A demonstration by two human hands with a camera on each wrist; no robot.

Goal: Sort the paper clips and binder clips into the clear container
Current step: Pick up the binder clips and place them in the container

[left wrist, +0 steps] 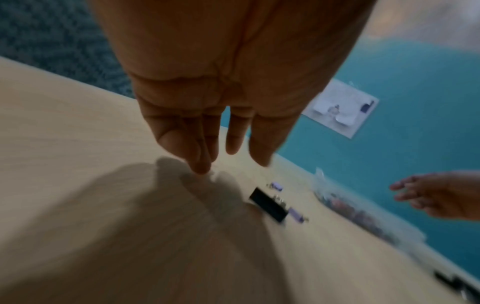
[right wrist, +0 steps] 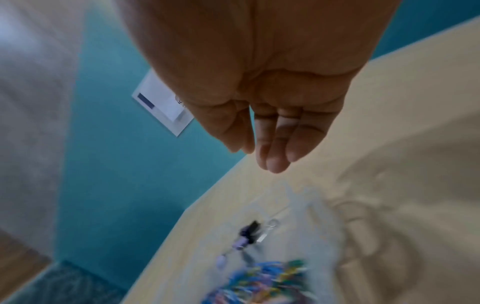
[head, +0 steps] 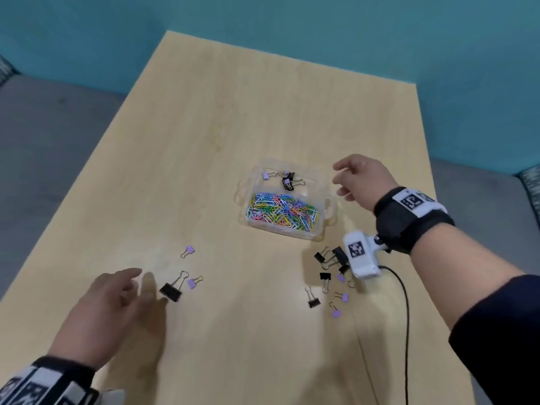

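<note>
**First speaker:** Wood in a pale grain is seen across the middle of the head view: a table [head: 222,118] set against a teal wall. What is placed on it?

**Second speaker:** A clear container [head: 327,213] is found just right of centre, split into two compartments. The lower compartment is filled with coloured paper clips [head: 282,211]; a few black and purple binder clips [head: 287,179] are held in the upper one.

**First speaker:** Where are the loose clips?

**Second speaker:** Two groups are seen on the table. At lower left, a large black binder clip [head: 172,289] lies with a small purple clip [head: 193,282] just beside it and another purple clip [head: 188,250] above. At lower right, below the container, a scatter of black and purple clips [head: 325,283] is spread, partly hidden by a white wrist camera [head: 361,255].

**First speaker:** How are the hands held?

**Second speaker:** The left hand [head: 112,305] is seen at lower left, fingers loosely extended and apart, nothing gripped, close to the large black clip. The right hand [head: 358,179] is raised just right of the container, fingers relaxed and slightly spread, nothing held. Both wrist views are blurred, and only straight fingers over the table are shown.
</note>
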